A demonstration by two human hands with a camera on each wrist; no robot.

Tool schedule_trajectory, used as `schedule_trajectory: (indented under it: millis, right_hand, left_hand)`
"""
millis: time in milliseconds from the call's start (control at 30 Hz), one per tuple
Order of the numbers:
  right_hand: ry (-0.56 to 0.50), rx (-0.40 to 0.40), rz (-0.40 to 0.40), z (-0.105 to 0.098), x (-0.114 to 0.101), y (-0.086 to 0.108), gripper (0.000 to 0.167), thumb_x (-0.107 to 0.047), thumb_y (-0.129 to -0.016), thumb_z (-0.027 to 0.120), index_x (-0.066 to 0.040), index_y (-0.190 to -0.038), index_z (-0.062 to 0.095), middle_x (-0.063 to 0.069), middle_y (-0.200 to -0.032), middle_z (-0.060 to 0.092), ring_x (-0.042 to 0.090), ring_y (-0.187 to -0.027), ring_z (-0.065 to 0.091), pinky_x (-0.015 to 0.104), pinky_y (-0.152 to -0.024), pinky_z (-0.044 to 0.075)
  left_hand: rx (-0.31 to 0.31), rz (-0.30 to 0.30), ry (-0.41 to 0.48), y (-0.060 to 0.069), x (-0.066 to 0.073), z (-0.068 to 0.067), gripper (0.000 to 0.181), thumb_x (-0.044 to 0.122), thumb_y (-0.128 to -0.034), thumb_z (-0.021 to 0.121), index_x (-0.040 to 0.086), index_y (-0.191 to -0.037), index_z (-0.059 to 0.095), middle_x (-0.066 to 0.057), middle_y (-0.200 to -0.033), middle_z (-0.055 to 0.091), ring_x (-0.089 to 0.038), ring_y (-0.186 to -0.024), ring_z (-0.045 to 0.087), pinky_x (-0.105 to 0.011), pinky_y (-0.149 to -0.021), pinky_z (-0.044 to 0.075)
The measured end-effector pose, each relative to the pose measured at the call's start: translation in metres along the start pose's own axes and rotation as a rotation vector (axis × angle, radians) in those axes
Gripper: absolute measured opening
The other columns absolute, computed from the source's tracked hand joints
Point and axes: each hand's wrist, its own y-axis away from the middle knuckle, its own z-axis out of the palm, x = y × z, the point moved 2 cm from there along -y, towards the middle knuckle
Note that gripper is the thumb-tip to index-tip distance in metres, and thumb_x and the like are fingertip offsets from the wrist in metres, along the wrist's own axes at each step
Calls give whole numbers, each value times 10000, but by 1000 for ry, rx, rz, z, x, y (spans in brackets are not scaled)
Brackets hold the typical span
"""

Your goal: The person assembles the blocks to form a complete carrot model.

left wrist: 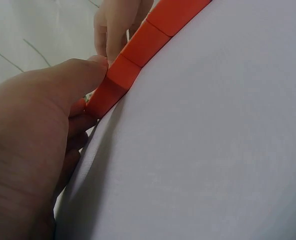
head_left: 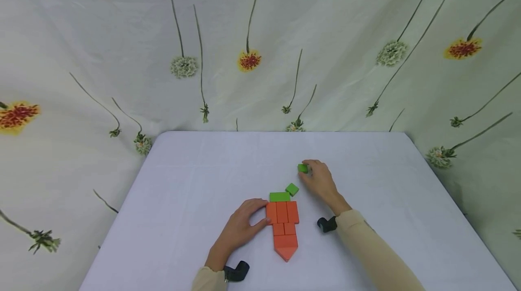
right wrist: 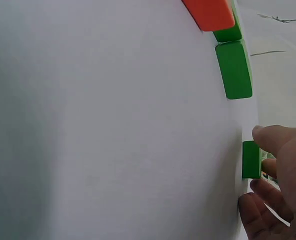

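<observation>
A flat figure of orange blocks (head_left: 281, 212) lies on the white table, with a pointed block (head_left: 286, 253) at its near end. My left hand (head_left: 238, 227) is at the figure's left side, its thumb and forefinger pinching the leftmost upright orange block (head_left: 271, 213). In the left wrist view, the thumb rests against the orange row (left wrist: 125, 72). Beyond the figure, my right hand (head_left: 320, 181) pinches a small green block (head_left: 302, 168) between thumb and fingers, low over or on the table. The right wrist view shows that green block (right wrist: 251, 160) beside the thumb.
A green rectangular block (head_left: 279, 197) touches the figure's far end. A small green block (head_left: 291, 189), turned at an angle, lies by its right corner. The white table (head_left: 195, 169) ends at a flower-printed cloth (head_left: 220, 87) behind. Black straps with devices (head_left: 237, 271) are on both wrists.
</observation>
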Motion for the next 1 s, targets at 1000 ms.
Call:
schedule_trajectory:
  millis: [1000]
  right_hand:
    - [-30, -38, 86, -3, -1, -1, 366, -106, -944, 712, 19, -1286, 676, 186, -1223, 707, 302, -1048, 659, 463, -928, 582]
  left_hand:
    - [9, 18, -7, 1, -1, 1, 492, 320, -944, 766, 156, -1389, 634, -23, -1389, 640, -223, -1345, 564, -441, -1123, 500]
